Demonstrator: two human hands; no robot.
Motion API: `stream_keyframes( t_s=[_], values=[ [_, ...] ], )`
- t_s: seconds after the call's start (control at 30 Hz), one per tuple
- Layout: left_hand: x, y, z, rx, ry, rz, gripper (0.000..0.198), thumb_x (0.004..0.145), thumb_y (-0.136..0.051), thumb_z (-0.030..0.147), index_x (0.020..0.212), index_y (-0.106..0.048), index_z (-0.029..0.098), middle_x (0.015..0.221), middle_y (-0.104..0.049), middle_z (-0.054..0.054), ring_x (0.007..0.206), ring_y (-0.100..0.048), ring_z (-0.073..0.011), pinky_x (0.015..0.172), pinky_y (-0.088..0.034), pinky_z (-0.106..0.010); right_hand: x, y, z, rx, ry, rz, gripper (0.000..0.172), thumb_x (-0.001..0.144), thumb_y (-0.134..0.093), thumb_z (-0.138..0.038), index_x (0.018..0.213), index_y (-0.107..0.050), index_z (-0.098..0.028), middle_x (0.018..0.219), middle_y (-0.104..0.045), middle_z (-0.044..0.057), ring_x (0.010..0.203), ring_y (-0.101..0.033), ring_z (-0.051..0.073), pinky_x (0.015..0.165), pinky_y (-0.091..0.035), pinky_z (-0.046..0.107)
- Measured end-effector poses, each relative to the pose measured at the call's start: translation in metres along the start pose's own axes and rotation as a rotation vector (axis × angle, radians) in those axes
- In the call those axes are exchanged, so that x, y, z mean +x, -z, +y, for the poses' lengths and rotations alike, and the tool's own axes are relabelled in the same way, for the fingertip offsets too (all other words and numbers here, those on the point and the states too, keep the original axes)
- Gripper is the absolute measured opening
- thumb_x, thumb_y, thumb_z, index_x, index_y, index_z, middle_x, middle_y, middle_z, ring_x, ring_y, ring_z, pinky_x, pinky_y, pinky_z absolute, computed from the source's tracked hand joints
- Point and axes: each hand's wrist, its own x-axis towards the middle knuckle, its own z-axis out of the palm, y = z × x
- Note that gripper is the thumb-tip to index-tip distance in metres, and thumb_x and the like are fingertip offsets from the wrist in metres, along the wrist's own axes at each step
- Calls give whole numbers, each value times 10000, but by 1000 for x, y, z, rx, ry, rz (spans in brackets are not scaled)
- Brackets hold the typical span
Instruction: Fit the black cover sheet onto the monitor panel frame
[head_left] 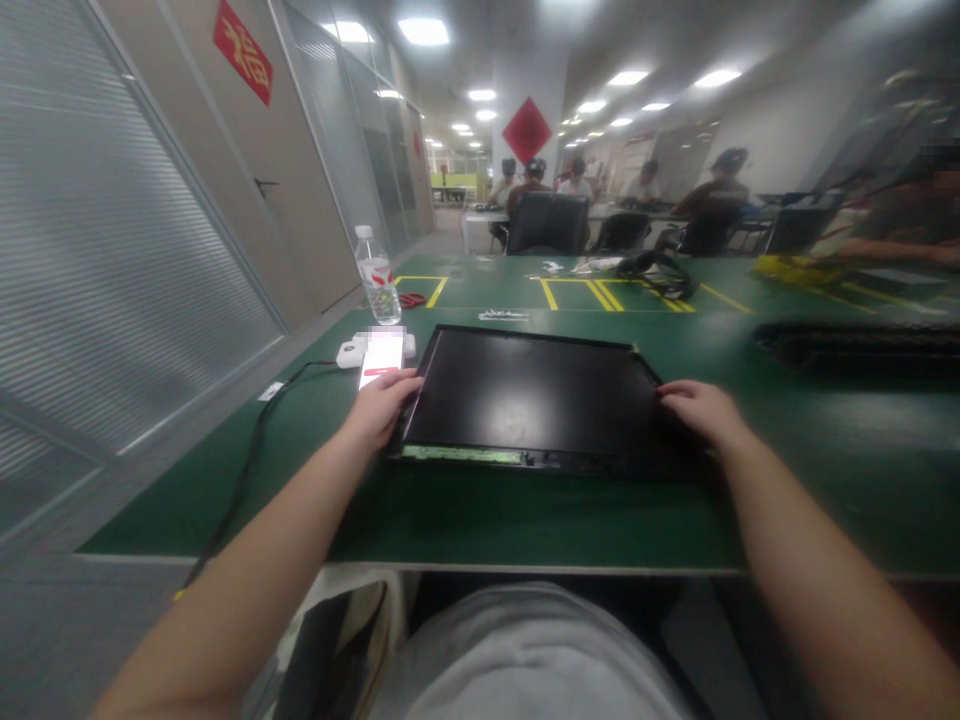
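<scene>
A dark flat display panel [525, 395] with a black frame lies face up, low over the green table. Along its near edge runs an exposed green circuit strip [461, 455]. My left hand [382, 405] is closed on the panel's left edge, thumb on top. On the opposite side, my right hand [701, 408] pinches the right edge, with its fingers partly hidden behind the frame. Just beyond my left hand is a lit phone [382, 358], next to a white power strip [350, 353].
On the green table [525, 520] stand a water bottle [379, 278] and red-handled scissors [412, 299]. A black cable [251, 455] crosses the left side. At the right lies a long dark object [862, 350]. Several people sit at desks behind; another person's arm [885, 248] shows far right.
</scene>
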Motion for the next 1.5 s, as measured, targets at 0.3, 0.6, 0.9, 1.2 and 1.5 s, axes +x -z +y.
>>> stream_keyframes(
  t_s=[0.3,0.6,0.9,1.2,1.5],
  values=[
    [8,1,-4,-45,40,4,374,699,-855,136,1055,-743,159,684,-732,-35,590,-721,-198,591,-628,-309,-3,0,-2,6,3,-33,282,791,-661,-274,1010,-839,-256,872,-774,41,795,-679,224,687,-485,295],
    [12,1,-7,-109,70,41,336,772,-767,75,1103,-746,130,662,-735,-35,520,-687,-155,529,-591,-241,-7,4,-7,38,-13,-58,295,792,-667,-245,1027,-845,-245,871,-778,49,760,-673,210,667,-472,290],
    [17,4,-12,-131,54,24,327,761,-774,67,1083,-755,123,663,-742,-45,499,-676,-155,501,-568,-233,-5,1,-3,43,-24,-72,304,832,-665,-232,1078,-844,-240,925,-782,59,761,-663,208,691,-459,302],
    [18,6,-13,-90,41,14,367,771,-772,78,1135,-741,115,656,-743,-55,506,-679,-165,498,-548,-235,-3,1,-2,46,-26,-77,316,827,-669,-237,1093,-839,-242,906,-773,55,760,-663,206,696,-465,302],
    [29,10,-20,-143,23,-44,394,742,-809,130,1129,-731,124,724,-765,-49,564,-697,-164,558,-566,-248,-4,1,-2,29,-8,-71,315,816,-670,-241,1081,-841,-233,871,-766,53,724,-651,200,658,-453,305]
  ],
)
